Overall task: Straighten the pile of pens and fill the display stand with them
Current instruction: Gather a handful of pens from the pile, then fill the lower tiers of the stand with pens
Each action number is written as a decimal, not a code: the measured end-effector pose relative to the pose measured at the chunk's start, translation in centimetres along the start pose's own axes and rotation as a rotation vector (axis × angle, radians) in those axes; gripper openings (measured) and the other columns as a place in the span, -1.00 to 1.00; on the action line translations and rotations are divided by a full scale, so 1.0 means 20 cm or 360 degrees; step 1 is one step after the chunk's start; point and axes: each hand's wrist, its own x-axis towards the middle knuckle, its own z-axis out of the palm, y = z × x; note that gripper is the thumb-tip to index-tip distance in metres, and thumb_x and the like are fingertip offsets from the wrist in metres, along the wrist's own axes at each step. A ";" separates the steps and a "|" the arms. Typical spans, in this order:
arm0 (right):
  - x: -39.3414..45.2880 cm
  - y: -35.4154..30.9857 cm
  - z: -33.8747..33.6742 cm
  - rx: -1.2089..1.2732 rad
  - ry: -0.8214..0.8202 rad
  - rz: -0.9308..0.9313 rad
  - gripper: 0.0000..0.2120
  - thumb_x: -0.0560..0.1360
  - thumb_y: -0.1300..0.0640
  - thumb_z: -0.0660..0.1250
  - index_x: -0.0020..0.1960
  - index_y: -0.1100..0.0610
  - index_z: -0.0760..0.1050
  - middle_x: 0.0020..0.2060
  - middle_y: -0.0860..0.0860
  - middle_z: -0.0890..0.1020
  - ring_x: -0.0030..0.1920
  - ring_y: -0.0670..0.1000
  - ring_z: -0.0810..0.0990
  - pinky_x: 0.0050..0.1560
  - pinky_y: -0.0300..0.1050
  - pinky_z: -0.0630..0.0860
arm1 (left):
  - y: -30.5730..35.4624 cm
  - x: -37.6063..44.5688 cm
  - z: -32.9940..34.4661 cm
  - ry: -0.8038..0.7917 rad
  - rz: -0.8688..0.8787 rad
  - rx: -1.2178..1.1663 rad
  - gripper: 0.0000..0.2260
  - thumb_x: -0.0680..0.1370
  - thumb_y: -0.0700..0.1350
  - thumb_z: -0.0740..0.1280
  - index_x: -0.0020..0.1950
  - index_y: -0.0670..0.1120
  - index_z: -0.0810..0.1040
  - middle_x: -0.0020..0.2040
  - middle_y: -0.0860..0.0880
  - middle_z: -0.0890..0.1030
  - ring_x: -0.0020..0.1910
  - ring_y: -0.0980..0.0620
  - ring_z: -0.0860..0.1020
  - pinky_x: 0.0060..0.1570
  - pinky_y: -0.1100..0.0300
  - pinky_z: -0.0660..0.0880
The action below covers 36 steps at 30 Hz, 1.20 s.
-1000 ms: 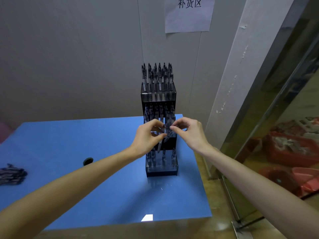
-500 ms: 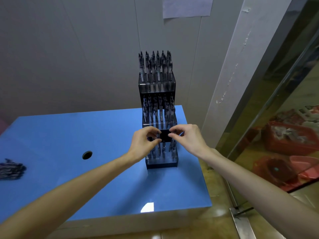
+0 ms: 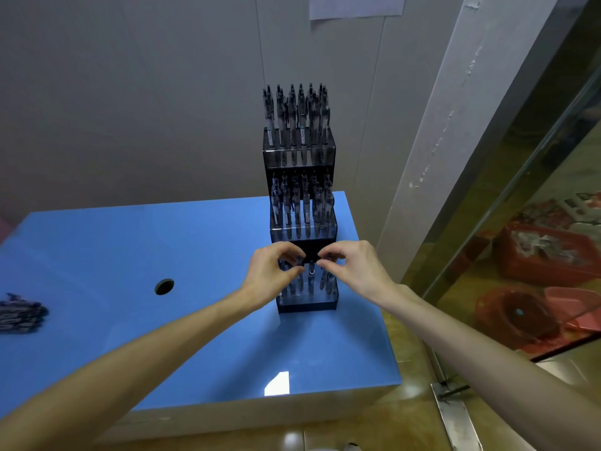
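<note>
A dark three-tier display stand point(image 3: 300, 151) stands on the right part of the blue table point(image 3: 195, 336). Its top and middle tiers are packed with upright pens. The bottom tier point(image 3: 307, 302) holds several pens. My left hand point(image 3: 271, 273) pinches the top of a pen point(image 3: 300, 259) standing in the bottom tier. My right hand point(image 3: 353, 268) pinches the top of another pen point(image 3: 327, 257) just to the right of it. A loose pile of pens point(image 3: 19, 315) lies at the table's left edge.
A round hole point(image 3: 164, 286) opens in the table top left of the stand. A grey wall with a paper sheet point(image 3: 357, 6) rises behind. A white pillar and a glass partition stand to the right, with red baskets point(image 3: 546, 252) behind the glass.
Both hands have dropped from the middle tier's height down to the bottom tier, bringing the pens down into it. The view has tilted downward.
</note>
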 end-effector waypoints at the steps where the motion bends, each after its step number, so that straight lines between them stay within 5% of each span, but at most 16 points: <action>1: -0.01 0.00 0.01 -0.0037 -0.0025 -0.0010 -0.83 0.49 0.07 0.53 0.07 0.07 0.72 -0.09 -0.09 0.74 -0.09 -0.12 0.67 0.03 -0.07 0.61 | -0.01 0.00 0.00 0.0001 -0.0003 0.0002 -0.76 0.43 -0.23 0.58 0.04 -0.01 0.69 -0.09 0.13 0.69 -0.09 0.19 0.65 0.02 0.27 0.58; 12: -0.02 0.02 0.04 -0.0072 -0.0043 0.0135 -0.59 0.48 0.00 0.52 0.30 -0.04 0.57 -0.07 -0.15 0.73 0.01 -0.12 0.67 0.10 -0.09 0.58 | -0.03 0.00 0.02 0.0045 0.0222 0.0404 -0.78 0.48 -0.11 0.53 0.11 0.04 0.68 0.08 0.17 0.65 0.13 0.11 0.51 0.10 0.20 0.46; 17: -0.05 0.06 0.09 -0.0248 -0.0230 0.0086 -0.49 0.51 0.01 0.48 0.43 -0.07 0.44 0.01 -0.17 0.69 0.16 -0.07 0.56 0.14 -0.08 0.50 | -0.07 0.02 0.02 -0.0159 0.0233 0.0615 -0.81 0.51 -0.07 0.50 0.11 0.05 0.68 0.15 0.11 0.65 0.15 0.05 0.54 0.08 0.14 0.47; 36: -0.16 0.01 0.13 -0.0346 -0.0097 0.0034 -0.40 0.55 0.03 0.43 0.54 0.07 0.34 0.26 -0.06 0.61 0.30 0.02 0.49 0.32 0.02 0.43 | -0.16 -0.07 0.06 -0.0137 0.0230 0.0449 -0.53 0.53 0.02 0.45 0.42 0.02 0.48 0.38 0.11 0.43 0.30 0.06 0.46 0.22 0.08 0.50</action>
